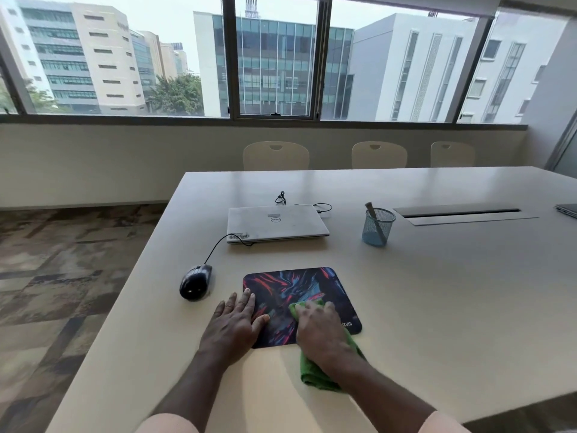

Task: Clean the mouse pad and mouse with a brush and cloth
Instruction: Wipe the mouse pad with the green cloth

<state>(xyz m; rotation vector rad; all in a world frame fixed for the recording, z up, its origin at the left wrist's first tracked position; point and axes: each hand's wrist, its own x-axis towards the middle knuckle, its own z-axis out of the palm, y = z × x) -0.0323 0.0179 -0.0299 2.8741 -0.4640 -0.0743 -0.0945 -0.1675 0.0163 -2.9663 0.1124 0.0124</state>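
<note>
A dark mouse pad point(296, 285) with red and blue streaks lies near the table's front edge. My left hand point(234, 323) lies flat with straight fingers on the pad's left edge, holding it down. My right hand point(321, 329) presses a green cloth point(315, 370) onto the pad's right half; the cloth trails back under my wrist. A black wired mouse point(195, 282) sits on the table left of the pad, apart from both hands. The brush point(374, 220) stands in a blue mesh cup point(377, 228) at the back right.
A closed grey laptop point(276, 222) with cables lies behind the pad. The table's left edge point(137, 260) runs close to the mouse. A cable hatch point(462, 212) is set into the table at the right. Three chairs point(276, 156) stand at the far side.
</note>
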